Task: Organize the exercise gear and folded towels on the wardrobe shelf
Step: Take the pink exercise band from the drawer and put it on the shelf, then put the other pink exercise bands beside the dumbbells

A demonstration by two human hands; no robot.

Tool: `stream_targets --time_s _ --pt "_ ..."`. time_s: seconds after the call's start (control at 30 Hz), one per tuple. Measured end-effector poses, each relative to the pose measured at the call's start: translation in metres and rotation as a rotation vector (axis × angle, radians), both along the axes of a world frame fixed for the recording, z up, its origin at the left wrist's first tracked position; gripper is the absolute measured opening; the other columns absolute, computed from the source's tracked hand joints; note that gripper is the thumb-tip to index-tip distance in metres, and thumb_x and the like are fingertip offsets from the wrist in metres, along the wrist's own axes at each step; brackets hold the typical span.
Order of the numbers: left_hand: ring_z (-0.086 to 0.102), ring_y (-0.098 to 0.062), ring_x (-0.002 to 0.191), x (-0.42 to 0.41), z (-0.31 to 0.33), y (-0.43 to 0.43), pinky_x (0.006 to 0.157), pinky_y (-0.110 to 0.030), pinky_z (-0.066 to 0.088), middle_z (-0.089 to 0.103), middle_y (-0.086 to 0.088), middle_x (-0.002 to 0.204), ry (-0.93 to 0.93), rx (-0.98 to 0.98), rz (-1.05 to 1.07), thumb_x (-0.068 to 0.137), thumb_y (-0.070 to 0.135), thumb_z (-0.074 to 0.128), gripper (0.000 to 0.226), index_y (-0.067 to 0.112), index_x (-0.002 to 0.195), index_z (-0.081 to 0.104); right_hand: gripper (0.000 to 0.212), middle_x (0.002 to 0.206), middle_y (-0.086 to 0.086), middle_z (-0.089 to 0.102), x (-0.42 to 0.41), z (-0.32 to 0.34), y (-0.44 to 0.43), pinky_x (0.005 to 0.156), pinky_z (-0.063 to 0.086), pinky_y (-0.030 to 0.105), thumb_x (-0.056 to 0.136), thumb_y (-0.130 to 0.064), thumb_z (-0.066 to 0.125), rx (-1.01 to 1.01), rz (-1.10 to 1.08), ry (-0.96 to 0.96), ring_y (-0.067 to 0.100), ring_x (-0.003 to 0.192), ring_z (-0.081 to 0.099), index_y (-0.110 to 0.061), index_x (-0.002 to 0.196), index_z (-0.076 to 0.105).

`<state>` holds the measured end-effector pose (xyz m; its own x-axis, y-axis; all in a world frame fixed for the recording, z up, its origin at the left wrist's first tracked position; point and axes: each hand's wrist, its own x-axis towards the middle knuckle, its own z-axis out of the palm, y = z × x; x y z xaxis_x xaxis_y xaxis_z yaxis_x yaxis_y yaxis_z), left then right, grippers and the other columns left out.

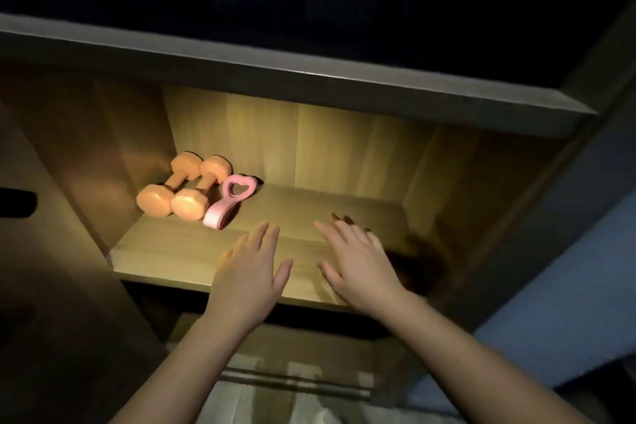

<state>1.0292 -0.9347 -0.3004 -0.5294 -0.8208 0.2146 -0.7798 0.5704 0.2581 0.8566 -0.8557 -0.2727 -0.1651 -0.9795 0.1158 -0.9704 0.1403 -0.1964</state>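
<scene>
Two orange dumbbells [184, 186] lie side by side at the back left of the wooden wardrobe shelf [165, 251]. A pink hand gripper with a heart-shaped hole [229, 203] lies just to their right, touching them. My left hand [249, 272] reaches over the shelf's front edge, fingers straight, holding nothing. My right hand [358, 262] is beside it to the right, fingers spread flat over the shelf, also holding nothing. No towel shows on this shelf.
A dark shelf board [309, 76] overhangs the compartment. Wooden side walls close it at left and right. Below my arms lies a striped cloth [292, 379] in a lower compartment. A blue surface [568, 313] is at right.
</scene>
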Motion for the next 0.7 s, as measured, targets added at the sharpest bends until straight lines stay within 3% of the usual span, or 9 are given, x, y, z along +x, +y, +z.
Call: stream_targets --time_s 0.1,0.4,0.7 --pt "0.038 -0.016 0.137 -0.016 0.009 0.052 0.107 -0.037 0.039 0.037 0.001 0.153 0.049 -0.042 -0.080 0.096 0.050 0.042 0.060 0.021 0.149 0.036 0.059 0.162 -0.007 0.020 -0.020 -0.004 0.060 0.119 0.009 0.036 0.100 -0.046 0.045 -0.110 -0.032 -0.072 0.014 0.150 0.013 -0.035 0.153 0.021" --pt "0.043 -0.011 0.131 -0.154 0.026 0.193 0.103 -0.032 0.039 0.046 0.009 0.143 0.017 -0.104 -0.435 0.096 0.051 0.041 0.053 0.027 0.144 0.042 0.044 0.144 -0.006 0.049 -0.127 -0.009 0.229 0.109 0.033 0.033 0.098 -0.034 0.051 -0.274 -0.294 -0.141 0.013 0.134 0.042 -0.023 0.141 0.048" --pt "0.058 -0.021 0.109 -0.365 0.000 0.292 0.087 -0.037 0.045 0.061 0.001 0.120 -0.044 -0.045 -0.812 0.094 0.040 0.052 0.042 0.016 0.128 0.057 0.037 0.125 0.003 0.062 -0.313 -0.070 0.366 0.094 0.046 0.039 0.091 -0.021 0.063 -0.296 -0.695 -0.213 0.022 0.115 0.057 -0.015 0.127 0.058"
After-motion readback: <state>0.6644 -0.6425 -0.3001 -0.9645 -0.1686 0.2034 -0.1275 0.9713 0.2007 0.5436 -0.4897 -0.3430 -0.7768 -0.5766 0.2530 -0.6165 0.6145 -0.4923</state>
